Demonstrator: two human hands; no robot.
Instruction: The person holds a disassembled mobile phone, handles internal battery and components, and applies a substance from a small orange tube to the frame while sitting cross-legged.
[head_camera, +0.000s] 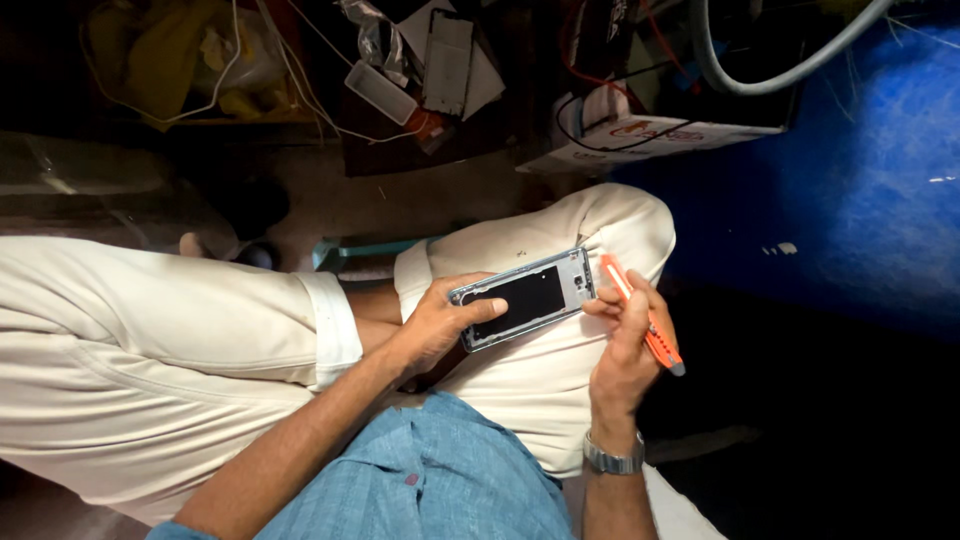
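Plainly light, stiff and fragile, the opened phone (527, 298) rested on a knee, left hand (436, 325) clasping its edges, right hand (627, 345) gripping an orange tool (642, 313).

Clutter past my knees.
Yellow bag (165, 55), white cables (300, 70), grey hose (790, 70), cardboard box (650, 135), blue floor (860, 180), wristwatch (612, 462).
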